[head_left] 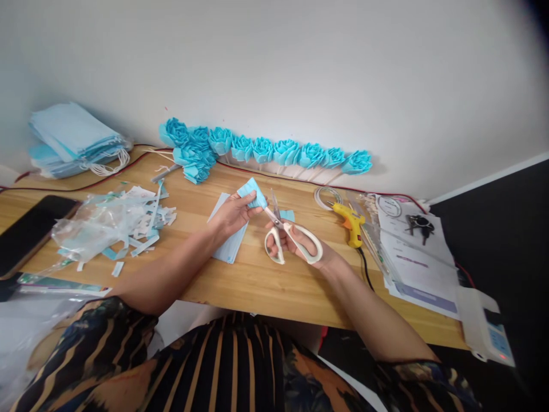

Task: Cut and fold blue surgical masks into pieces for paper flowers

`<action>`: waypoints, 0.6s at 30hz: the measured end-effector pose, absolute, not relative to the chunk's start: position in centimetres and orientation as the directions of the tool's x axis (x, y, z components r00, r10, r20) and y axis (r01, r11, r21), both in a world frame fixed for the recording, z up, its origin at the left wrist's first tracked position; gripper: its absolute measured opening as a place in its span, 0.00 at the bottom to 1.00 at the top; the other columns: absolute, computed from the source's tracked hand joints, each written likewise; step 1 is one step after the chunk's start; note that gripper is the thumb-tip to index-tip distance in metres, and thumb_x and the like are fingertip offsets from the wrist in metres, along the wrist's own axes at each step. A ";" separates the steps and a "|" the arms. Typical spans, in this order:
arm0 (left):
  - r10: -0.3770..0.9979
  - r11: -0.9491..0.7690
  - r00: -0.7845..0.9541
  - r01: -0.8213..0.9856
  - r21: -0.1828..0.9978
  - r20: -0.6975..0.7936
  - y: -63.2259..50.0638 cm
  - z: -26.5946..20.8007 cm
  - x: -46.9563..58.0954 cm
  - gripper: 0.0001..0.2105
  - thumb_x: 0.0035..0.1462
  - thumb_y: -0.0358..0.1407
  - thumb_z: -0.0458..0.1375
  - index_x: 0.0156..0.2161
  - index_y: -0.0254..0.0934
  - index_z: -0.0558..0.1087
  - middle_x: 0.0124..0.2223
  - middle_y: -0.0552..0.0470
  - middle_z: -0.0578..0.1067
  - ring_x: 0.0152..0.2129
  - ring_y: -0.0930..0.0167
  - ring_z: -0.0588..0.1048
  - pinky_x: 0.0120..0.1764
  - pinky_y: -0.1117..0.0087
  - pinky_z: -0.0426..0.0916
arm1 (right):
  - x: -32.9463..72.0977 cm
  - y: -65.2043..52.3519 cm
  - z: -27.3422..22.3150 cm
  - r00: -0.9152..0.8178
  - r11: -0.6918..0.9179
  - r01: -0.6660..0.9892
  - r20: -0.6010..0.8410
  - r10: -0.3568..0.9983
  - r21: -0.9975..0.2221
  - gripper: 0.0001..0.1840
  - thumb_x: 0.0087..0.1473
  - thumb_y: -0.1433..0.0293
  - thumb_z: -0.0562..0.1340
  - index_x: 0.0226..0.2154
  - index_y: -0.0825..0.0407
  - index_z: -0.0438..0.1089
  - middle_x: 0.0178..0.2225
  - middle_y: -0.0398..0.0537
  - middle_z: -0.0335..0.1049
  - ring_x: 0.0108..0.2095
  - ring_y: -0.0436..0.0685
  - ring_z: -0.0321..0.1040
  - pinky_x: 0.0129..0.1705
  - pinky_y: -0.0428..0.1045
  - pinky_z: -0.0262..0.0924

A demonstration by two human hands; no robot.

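My left hand (235, 213) pinches a small folded piece of blue mask fabric (252, 192) above the table. In my right hand (295, 240) is a pair of white-handled scissors (309, 236), fingers and thumb through the loops. The blades are parted, right at the lower right corner of the fabric; whether they touch it I cannot tell. Under my left wrist lies a flat blue face mask (231, 247) on the wooden table. Another small blue piece (287, 215) rests behind the scissors, partly hidden by them.
Blue fabric flowers (262, 150) on sticks line the wall. At left are stacked masks (72, 137), a plastic bag (92, 226) among scraps, and a phone (34, 229). A yellow glue gun (352, 224), papers (418, 257) and keys (420, 224) lie at right.
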State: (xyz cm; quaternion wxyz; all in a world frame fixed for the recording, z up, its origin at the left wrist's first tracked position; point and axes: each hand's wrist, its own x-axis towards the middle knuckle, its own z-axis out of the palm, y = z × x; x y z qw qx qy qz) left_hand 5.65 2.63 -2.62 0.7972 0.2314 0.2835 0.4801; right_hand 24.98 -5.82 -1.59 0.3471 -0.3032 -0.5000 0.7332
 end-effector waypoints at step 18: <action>0.917 0.399 0.295 -0.656 0.641 -0.270 3.3 -2.1 5.1 0.06 0.59 0.21 0.58 0.32 0.30 0.73 0.27 0.54 0.77 0.21 0.76 0.77 0.26 0.76 0.77 | 23.6 -6.1 -3.9 -0.503 -0.325 -0.442 -0.069 0.862 -0.836 0.31 0.54 0.43 0.60 0.47 0.51 0.68 0.27 0.43 0.67 0.25 0.51 0.64 0.24 0.48 0.60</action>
